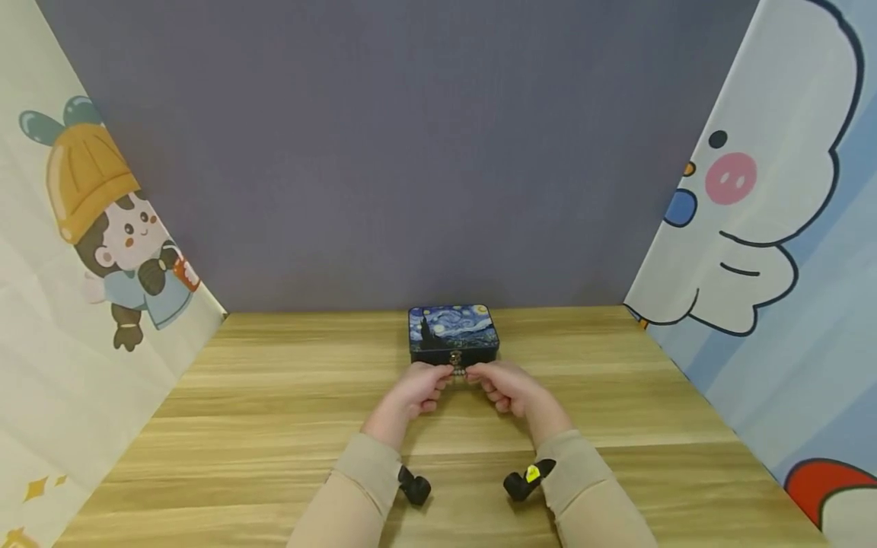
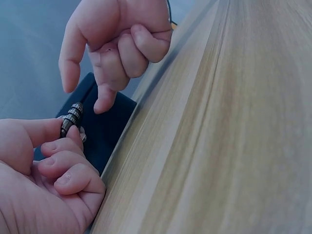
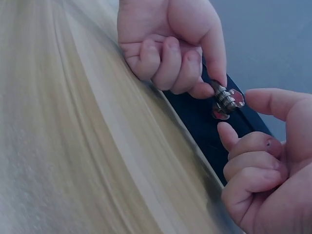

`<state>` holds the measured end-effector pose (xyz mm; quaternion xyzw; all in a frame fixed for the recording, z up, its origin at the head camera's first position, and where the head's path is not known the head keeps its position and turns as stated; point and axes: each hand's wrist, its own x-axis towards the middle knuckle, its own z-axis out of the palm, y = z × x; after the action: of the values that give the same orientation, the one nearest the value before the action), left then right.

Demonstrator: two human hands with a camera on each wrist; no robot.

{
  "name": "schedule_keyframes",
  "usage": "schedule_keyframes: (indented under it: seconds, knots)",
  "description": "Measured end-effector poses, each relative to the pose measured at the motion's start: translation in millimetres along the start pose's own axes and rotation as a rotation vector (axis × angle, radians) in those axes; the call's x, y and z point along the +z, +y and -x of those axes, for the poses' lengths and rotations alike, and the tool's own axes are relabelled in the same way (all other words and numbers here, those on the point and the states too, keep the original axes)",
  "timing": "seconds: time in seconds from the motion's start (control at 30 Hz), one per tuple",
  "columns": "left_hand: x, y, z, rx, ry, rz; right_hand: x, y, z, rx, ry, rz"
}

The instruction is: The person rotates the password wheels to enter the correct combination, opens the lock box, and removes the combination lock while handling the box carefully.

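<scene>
A small tin box (image 1: 454, 329) with a swirling blue night-sky picture on its lid sits shut at the back of the wooden table. On its dark front is a metal clasp (image 1: 455, 357). A small combination padlock (image 2: 72, 117) with ridged number dials hangs at the clasp. My left hand (image 1: 419, 387) pinches one end of the padlock between thumb and index finger, its other fingers curled. Beside the padlock's other end is my right hand (image 1: 510, 387), thumb and index finger held apart with nothing between them. Its remaining fingers are loosely bent.
The wooden table (image 1: 438, 457) stretches around the box. A grey panel (image 1: 411, 152) rises behind it, and cartoon-printed curtains (image 1: 754, 228) flank both sides. Small black cameras (image 1: 414, 487) are strapped at both wrists.
</scene>
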<state>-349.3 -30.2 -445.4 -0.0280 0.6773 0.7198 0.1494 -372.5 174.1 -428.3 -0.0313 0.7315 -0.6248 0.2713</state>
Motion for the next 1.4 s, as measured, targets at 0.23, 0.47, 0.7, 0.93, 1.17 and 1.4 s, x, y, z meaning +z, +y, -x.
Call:
schedule_keyframes:
  seconds: [0.23, 0.47, 0.7, 0.93, 1.17, 1.4]
  knots:
    - [0.0, 2.2, -0.8, -0.009, -0.006, 0.002, -7, 1, -2, -0.006, 0.032, -0.031]
    - [0.2, 5.5, -0.9, -0.007, -0.016, 0.006, -8, -1, -1, -0.015, 0.05, -0.044]
    - [0.9, 5.2, 0.2, -0.011, -0.024, 0.003, -3, 0, -2, -0.033, 0.063, -0.056]
    - [0.7, 2.4, -0.4, -0.017, -0.023, 0.009, 2, 1, -4, -0.03, 0.061, -0.092]
    - [-0.2, 2.3, 2.2, -0.024, -0.008, -0.002, 8, 1, -5, -0.026, 0.04, -0.091]
    - [0.2, 5.1, 3.3, -0.016, -0.01, 0.001, 12, 1, -7, -0.036, 0.036, -0.07]
